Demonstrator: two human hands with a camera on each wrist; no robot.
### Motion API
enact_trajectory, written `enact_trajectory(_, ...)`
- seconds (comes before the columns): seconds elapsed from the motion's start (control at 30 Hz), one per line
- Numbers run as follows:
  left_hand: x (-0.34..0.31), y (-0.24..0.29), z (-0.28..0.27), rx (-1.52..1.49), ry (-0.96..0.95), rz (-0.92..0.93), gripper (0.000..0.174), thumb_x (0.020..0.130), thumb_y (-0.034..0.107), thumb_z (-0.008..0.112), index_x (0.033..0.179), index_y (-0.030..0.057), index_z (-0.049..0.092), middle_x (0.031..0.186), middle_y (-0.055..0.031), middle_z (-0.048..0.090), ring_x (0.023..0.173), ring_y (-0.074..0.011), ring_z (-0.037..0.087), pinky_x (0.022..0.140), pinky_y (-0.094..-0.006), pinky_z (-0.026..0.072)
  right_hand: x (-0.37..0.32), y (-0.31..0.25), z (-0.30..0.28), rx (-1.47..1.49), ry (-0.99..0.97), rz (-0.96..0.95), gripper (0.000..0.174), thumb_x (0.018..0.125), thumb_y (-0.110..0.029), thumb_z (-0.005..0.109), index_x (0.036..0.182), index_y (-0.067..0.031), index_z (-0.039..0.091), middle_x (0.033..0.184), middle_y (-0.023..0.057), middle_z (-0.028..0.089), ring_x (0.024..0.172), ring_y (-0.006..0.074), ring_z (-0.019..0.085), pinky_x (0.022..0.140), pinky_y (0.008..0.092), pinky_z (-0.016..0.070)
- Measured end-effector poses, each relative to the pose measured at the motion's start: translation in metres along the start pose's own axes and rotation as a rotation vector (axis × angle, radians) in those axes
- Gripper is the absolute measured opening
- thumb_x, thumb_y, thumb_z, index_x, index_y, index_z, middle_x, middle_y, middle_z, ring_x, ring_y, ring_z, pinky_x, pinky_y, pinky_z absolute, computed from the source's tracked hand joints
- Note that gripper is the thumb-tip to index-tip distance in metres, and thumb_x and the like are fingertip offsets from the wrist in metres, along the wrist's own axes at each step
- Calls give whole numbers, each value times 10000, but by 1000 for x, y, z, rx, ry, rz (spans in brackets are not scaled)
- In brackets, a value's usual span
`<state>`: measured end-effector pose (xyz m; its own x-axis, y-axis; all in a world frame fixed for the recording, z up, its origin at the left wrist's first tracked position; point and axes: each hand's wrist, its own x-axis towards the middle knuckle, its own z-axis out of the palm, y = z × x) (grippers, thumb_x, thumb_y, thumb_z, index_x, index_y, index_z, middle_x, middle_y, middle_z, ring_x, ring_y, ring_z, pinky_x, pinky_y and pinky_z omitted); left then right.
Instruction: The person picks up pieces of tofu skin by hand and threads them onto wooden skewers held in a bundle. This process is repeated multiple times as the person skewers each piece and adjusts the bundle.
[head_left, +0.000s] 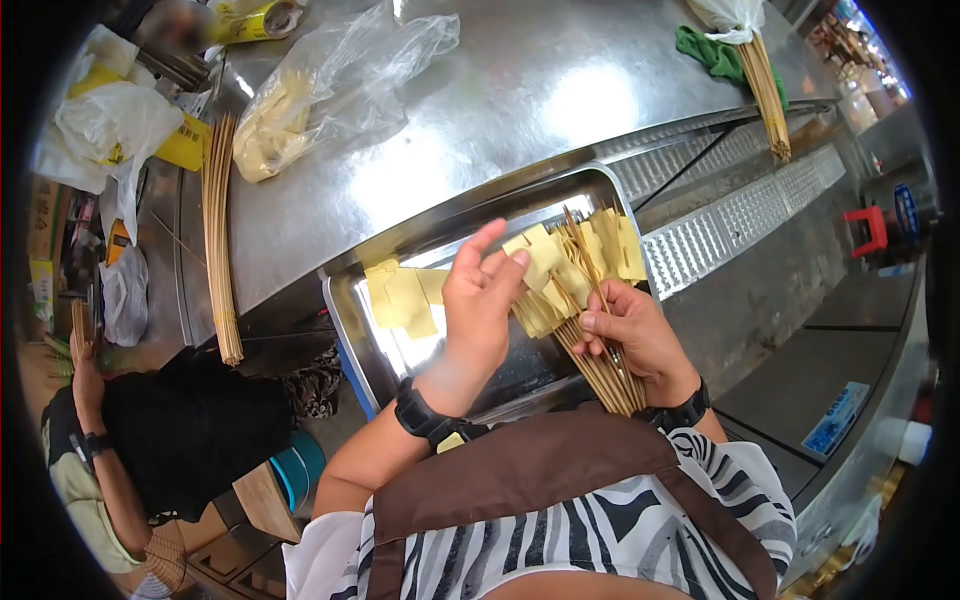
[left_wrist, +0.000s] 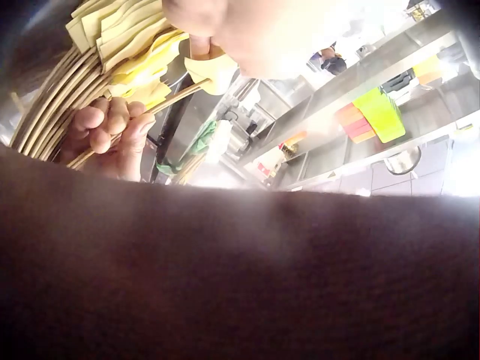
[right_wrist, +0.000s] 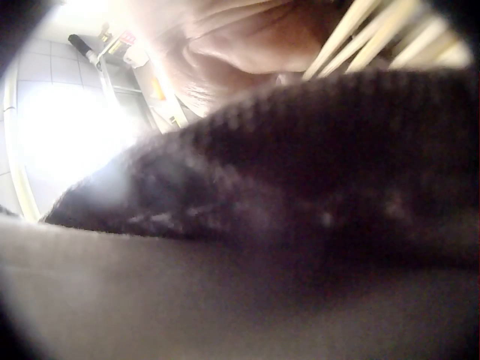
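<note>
My left hand pinches a folded piece of thin yellow tofu skin between thumb and fingers. In the left wrist view, the tip of a bamboo skewer meets that piece. My right hand grips the skewer lower down, fingers curled round it. Beneath and beside the right hand lie several skewers threaded with yellow tofu skin. They rest in a metal tray. Loose flat tofu skin sheets lie at the tray's left end. The right wrist view is mostly blocked by dark fabric.
Beyond the tray is a steel table bearing a clear plastic bag with more yellow sheets. A bundle of bare skewers lies at left, and a bagged bundle by a green cloth. Another person's arm is at far left.
</note>
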<state>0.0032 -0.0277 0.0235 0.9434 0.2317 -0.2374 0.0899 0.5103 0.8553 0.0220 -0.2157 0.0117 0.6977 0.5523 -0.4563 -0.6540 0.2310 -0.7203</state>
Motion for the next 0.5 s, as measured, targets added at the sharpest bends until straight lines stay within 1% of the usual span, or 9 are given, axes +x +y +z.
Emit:
enact_trajectory(0.07,7,7,4,-174,54,-1,399,888,47,589,1242,-46,430,1036,-117,641,919,-136,605,788,-263,489,0,1,-1,3,-5,-1,135,849,-22,630,829,-61,503,673,6,566,555,86,586,629,276,564)
enact_trajectory(0.1,12,4,-3,-158,37,-3,403,890,51,588,1252,-31,433,1042,-109,638,944,-143,603,798,-283,493,1,2,-1,5,-9,-2,134,850,-21,629,831,-60,503,670,6,567,554,86,586,629,277,564)
enact_trajectory(0.23,17,9,-3,-142,5,-37,350,890,48,588,1214,-18,472,1011,-96,647,904,-138,614,769,-270,499,0,0,-1,-4,-13,1,132,851,-18,626,833,-60,503,665,5,565,555,85,586,632,280,565)
enact_trajectory(0.3,17,7,-3,-122,10,-6,248,885,41,597,1120,-12,543,967,-80,657,848,-121,619,731,-248,503,0,0,0,9,-1,0,132,852,-17,625,832,-60,502,666,4,563,557,84,584,635,284,566)
enact_trajectory(0.33,17,8,-3,-123,10,-7,248,885,41,597,1120,-12,543,967,-80,657,848,-121,619,731,-248,503,0,0,0,9,1,1,132,852,-17,625,832,-60,502,666,4,563,557,84,584,635,284,566)
enact_trajectory(0.4,17,9,-1,-21,45,2,157,876,19,589,1030,-10,581,892,-76,659,785,-111,622,723,-266,508,0,-1,2,-2,20,9,136,856,-9,608,823,-53,484,652,26,554,534,99,567,634,294,561)
enact_trajectory(0.43,17,8,-1,-21,46,0,157,876,19,589,1030,-10,581,892,-76,659,785,-111,622,723,-266,508,0,-1,1,-1,21,11,136,856,-9,608,823,-53,484,652,26,554,534,99,567,634,294,561)
enact_trajectory(0.5,16,4,-2,73,53,32,143,883,36,592,1019,-9,588,904,-84,661,798,-113,626,710,-262,512,0,-1,0,5,10,-4,134,851,-18,626,824,-57,500,669,8,560,558,87,578,634,287,567)
